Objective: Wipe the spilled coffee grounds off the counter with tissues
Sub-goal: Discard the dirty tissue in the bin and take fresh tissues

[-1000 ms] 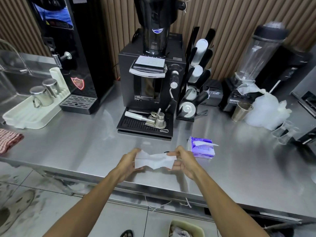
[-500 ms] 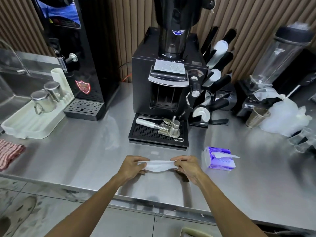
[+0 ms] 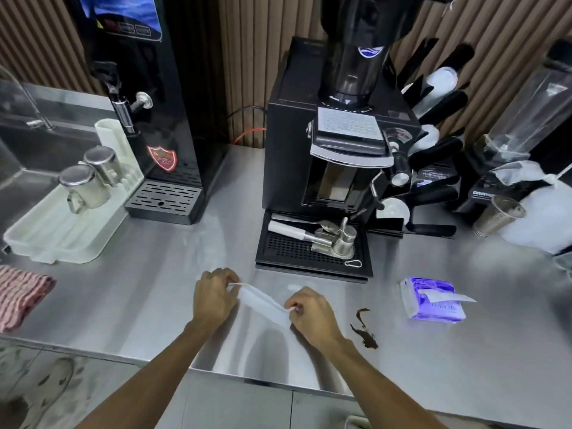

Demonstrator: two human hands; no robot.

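Observation:
A white tissue (image 3: 263, 303) is stretched between my two hands just above the steel counter (image 3: 139, 298). My left hand (image 3: 213, 297) pinches its far-left end and my right hand (image 3: 312, 311) pinches its near-right end, so the tissue slants. A dark brown smear of coffee grounds (image 3: 365, 329) lies on the counter a short way right of my right hand. Further right sits a purple tissue pack (image 3: 433, 300) with one sheet sticking out.
A black coffee grinder (image 3: 334, 168) with a drip tray (image 3: 312, 252) holding a portafilter stands behind my hands. A black water boiler (image 3: 148, 103) and a white tray (image 3: 55, 230) with steel cups are at left. A striped cloth (image 3: 18, 295) lies far left, a blender (image 3: 510, 144) far right.
The view moved closer and left, bringing the coffee smear into sight. The tissue has gone from level to slanted, my left hand farther away and my right hand nearer.

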